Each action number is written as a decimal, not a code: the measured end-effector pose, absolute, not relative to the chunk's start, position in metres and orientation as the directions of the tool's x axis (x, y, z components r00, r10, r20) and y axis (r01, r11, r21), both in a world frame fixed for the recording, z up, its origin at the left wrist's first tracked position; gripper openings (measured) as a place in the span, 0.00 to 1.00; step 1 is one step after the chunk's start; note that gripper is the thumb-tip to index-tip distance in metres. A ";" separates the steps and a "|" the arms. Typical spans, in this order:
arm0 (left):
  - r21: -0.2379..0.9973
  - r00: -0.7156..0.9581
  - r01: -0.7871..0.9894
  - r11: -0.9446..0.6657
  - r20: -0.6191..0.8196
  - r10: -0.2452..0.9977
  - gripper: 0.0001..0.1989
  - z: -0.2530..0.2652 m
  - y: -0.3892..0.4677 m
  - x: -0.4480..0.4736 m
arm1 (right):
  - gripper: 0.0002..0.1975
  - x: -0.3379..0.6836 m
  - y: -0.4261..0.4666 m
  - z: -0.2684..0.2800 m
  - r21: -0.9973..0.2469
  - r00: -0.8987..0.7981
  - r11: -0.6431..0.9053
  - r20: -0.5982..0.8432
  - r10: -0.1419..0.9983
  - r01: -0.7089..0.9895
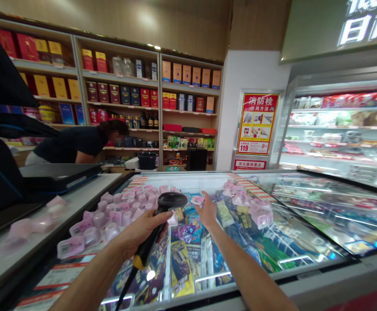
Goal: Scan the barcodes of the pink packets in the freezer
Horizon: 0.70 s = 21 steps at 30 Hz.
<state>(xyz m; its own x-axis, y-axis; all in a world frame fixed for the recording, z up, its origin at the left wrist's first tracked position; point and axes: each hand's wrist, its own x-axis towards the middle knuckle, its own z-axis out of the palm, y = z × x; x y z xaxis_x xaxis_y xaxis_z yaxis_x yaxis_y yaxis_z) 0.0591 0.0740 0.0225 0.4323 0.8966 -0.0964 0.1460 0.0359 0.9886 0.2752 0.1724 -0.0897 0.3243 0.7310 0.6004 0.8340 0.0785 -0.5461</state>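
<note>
Left hand (150, 222): wrapped round scanner (150, 242), long axis slanting forward-right; right hand (208, 211): pinching pink pack (197, 200); pack right of scanner head, apart

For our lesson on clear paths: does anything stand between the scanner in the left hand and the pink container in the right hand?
Nothing visible stands between the scanner head and the pink container; freezer packages show behind the gap.

scanner cable (126, 285) cut off below; lit sign (353, 31) (upper right) cropped
</note>
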 end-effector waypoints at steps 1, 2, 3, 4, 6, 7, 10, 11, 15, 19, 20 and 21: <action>0.988 0.432 0.151 0.031 -0.094 0.897 0.16 0.022 0.075 0.058 | 0.28 0.270 0.174 -0.091 -0.553 0.318 0.074 0.578 0.751 0.830; 0.988 0.430 0.154 0.030 -0.095 0.898 0.17 0.022 0.076 0.058 | 0.28 0.264 0.175 -0.092 -0.557 0.309 0.075 0.562 0.767 0.827; 0.988 0.420 0.154 0.033 -0.096 0.902 0.17 0.022 0.077 0.058 | 0.28 0.258 0.176 -0.092 -0.562 0.301 0.077 0.549 0.780 0.823; 0.988 0.405 0.147 0.042 -0.099 0.909 0.17 0.022 0.078 0.059 | 0.28 0.251 0.178 -0.093 -0.569 0.293 0.081 0.535 0.792 0.819; 0.990 0.377 0.122 0.068 -0.110 0.920 0.16 0.022 0.079 0.063 | 0.29 0.240 0.180 -0.094 -0.580 0.264 0.103 0.514 0.816 0.808; 0.991 0.371 0.107 0.080 -0.115 0.921 0.16 0.021 0.079 0.066 | 0.31 0.236 0.181 -0.094 -0.582 0.238 0.127 0.508 0.828 0.803; 0.992 0.377 0.081 0.092 -0.116 0.919 0.16 0.019 0.078 0.077 | 0.33 0.240 0.177 -0.090 -0.577 0.159 0.210 0.522 0.838 0.789; 0.992 0.382 0.083 0.092 -0.116 0.917 0.16 0.018 0.078 0.081 | 0.33 0.247 0.173 -0.087 -0.567 0.143 0.229 0.536 0.832 0.791; 0.991 0.411 0.085 0.104 -0.130 0.903 0.16 0.015 0.079 0.095 | 0.26 0.307 0.140 -0.076 -0.466 0.191 0.154 0.611 0.768 0.871; 0.990 0.442 0.084 0.114 -0.139 0.886 0.17 0.011 0.081 0.107 | 0.20 0.381 0.088 -0.070 -0.293 0.296 -0.123 0.670 0.681 0.948; 0.990 0.452 0.089 0.114 -0.142 0.881 0.17 0.009 0.082 0.110 | 0.19 0.395 0.077 -0.071 -0.272 0.347 -0.218 0.674 0.652 0.937; 0.989 0.463 0.091 0.114 -0.144 0.875 0.17 0.008 0.083 0.113 | 0.19 0.408 0.068 -0.073 -0.253 0.384 -0.290 0.665 0.640 0.923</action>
